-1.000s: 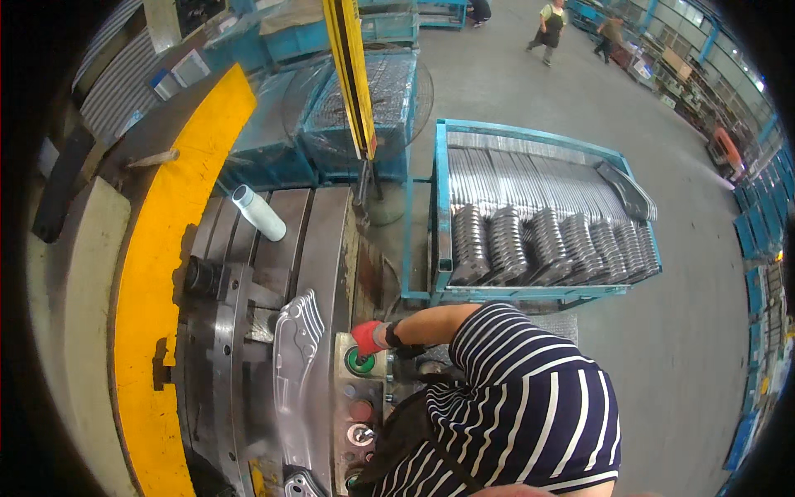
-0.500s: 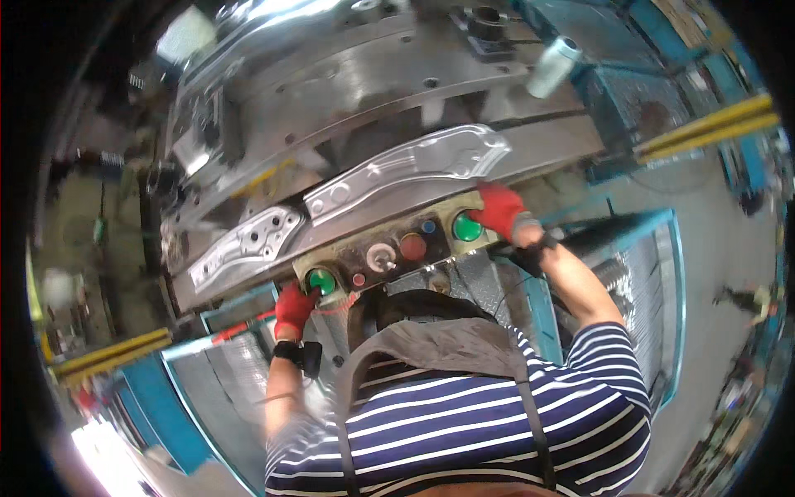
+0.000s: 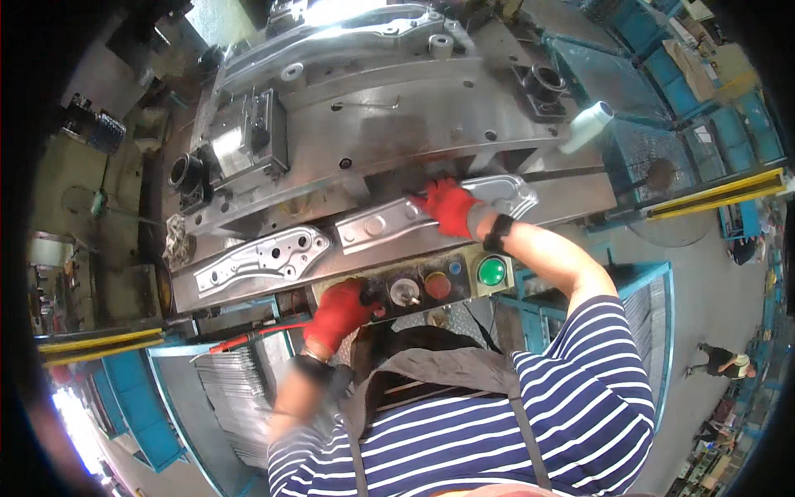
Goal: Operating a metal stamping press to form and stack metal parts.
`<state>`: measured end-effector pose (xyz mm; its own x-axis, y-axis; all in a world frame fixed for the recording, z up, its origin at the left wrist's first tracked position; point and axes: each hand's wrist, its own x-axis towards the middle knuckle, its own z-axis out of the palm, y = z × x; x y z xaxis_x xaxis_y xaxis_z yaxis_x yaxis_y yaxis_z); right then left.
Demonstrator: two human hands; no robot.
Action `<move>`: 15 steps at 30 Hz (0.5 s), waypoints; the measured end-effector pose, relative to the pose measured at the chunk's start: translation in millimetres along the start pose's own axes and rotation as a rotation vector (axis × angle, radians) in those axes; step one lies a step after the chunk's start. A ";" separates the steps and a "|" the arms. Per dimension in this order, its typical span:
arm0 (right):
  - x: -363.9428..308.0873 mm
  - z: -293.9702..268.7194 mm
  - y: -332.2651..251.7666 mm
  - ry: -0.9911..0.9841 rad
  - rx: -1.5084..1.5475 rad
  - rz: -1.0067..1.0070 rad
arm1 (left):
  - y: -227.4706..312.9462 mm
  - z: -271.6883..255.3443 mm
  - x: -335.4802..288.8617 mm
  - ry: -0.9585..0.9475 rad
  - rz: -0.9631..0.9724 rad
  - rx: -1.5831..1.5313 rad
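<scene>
My right hand [image 3: 448,209], in a red glove, lies over the middle of a long stamped metal part [image 3: 377,225], its fingers spread toward the far edge. The part rests on the front ledge of the press bed. My left hand [image 3: 341,313], also red-gloved, is over the left end of the control box [image 3: 385,286], fingers stretched to the right near its small red button. It hides the left green button. The right green button [image 3: 492,271] is uncovered. A shorter stamped part with holes [image 3: 263,261] lies on the ledge left of the long one.
Behind the ledge spreads the steel die [image 3: 389,132], with guide bushings [image 3: 542,83] and another long formed part [image 3: 373,31] at the back. A pale bottle [image 3: 588,124] stands at the right. Yellow rails [image 3: 716,195] flank the press. Stacked metal parts [image 3: 236,398] fill a blue-framed rack below left.
My right hand has left the right green button and moved up and left onto the long part. My left hand has shifted right across the control box. The view has moved somewhat.
</scene>
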<state>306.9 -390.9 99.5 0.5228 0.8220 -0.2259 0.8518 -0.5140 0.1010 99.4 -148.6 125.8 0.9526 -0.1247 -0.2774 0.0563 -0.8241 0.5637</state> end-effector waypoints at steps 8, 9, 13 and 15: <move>-77.1 -99.5 -18.1 0.351 0.352 0.207 | 100.1 -15.7 27.4 -0.332 0.368 0.006; -85.5 -115.5 -13.5 0.356 0.472 0.291 | 110.4 -19.0 29.5 -0.297 0.410 -0.072; -86.3 -127.5 46.4 0.592 1.042 0.433 | 150.2 -22.0 50.7 -0.023 0.608 -0.274; -80.1 -143.5 62.9 0.735 1.142 0.136 | 170.0 -17.9 62.8 0.207 0.644 -0.320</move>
<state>323.4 -453.9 263.0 0.8019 0.5045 0.3200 0.4783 -0.2211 -0.8499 174.2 -286.6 218.1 0.8616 -0.3954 0.3184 -0.4774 -0.4180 0.7729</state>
